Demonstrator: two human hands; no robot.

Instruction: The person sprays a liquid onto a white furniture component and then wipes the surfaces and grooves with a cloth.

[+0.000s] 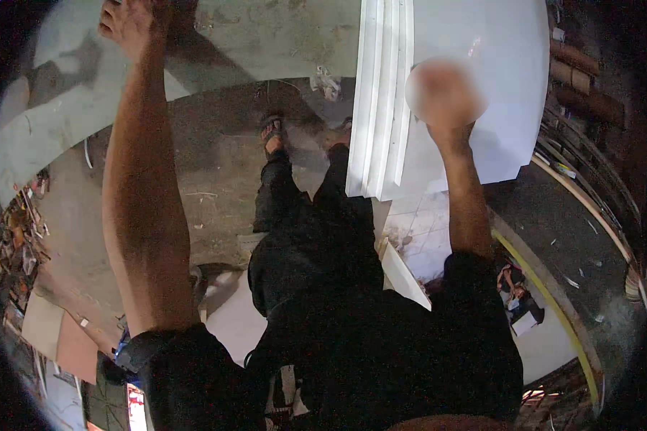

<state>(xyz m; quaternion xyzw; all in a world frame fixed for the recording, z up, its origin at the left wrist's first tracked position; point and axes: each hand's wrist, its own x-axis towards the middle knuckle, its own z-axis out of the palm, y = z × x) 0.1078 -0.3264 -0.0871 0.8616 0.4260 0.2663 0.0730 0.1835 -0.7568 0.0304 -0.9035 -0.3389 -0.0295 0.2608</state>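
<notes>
My left hand (131, 27) is at the upper left over a wide pale green-grey surface. Its visible fingers look curled, while the top edge of the picture cuts off part of the hand. Whatever they hold, if anything, is hidden. My right hand (449, 97) is over the face of a large, glossy white sheet (510, 93); a blur covers its fingers. Long white folded strips (383, 100) run along the sheet's left side, ridged and overlapping. Both of my arms are stretched far forward.
Scraps (30, 237) are heaped at the far left beside pinkish boards (63, 341). My sandalled foot (272, 131) stands on the grey floor below the surface's curved-looking edge. A person (516, 291) appears at the lower right, near a yellow strip (553, 298). Long strips (589, 190) lie farther right.
</notes>
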